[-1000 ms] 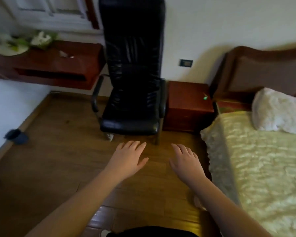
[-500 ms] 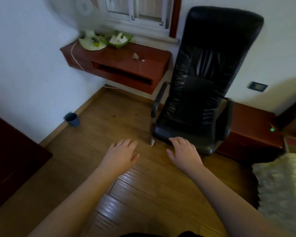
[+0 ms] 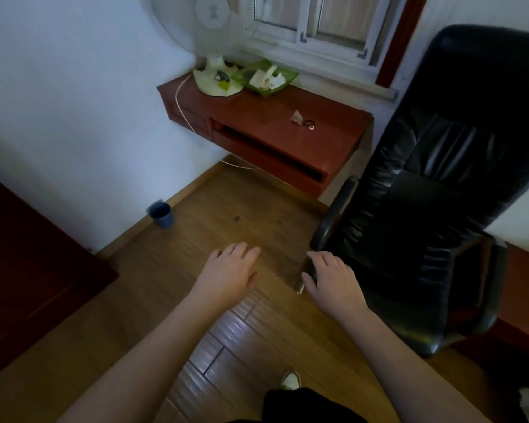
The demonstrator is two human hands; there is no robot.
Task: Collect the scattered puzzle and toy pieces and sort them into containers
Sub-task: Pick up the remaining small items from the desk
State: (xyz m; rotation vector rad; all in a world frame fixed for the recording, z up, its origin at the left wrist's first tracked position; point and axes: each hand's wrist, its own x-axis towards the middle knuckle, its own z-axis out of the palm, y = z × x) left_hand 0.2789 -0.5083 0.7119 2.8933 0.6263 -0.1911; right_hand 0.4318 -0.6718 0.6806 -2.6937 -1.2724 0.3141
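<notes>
Hands empty, both of them: your left hand (image 3: pixel 231 274) and right hand (image 3: pixel 333 280) hang palm-down with fingers spread loose over the brown wooden plank floor (image 3: pixel 251 221), grasping nothing. No step of sorting looks begun; this reads as the search.

Left to right, check what you can see. A small blue plastic cup (image 3: pixel 162 214) stands on the floor against the white wall's skirting; it could serve as a container, or merely be stray. Further along, the red-brown wall-mounted wooden desk (image 3: pixel 266 120) carries a white fan base with small bits lying on it (image 3: pixel 216 83), a green glass tray of pale fragments (image 3: pixel 264 77), and, near the desk's right end, a pale wedge-shaped piece (image 3: pixel 297 116) beside two small rings (image 3: pixel 309 125). Whether these are puzzle or toy pieces you cannot tell from here; they are too small. The black leather office chair (image 3: pixel 434 190) stands just right of your right hand.

Judgement: approach the desk first, since the likeliest pieces lie there. Pinch the rings singly, because they will roll. Look under the chair as well, where pieces could hide.
</notes>
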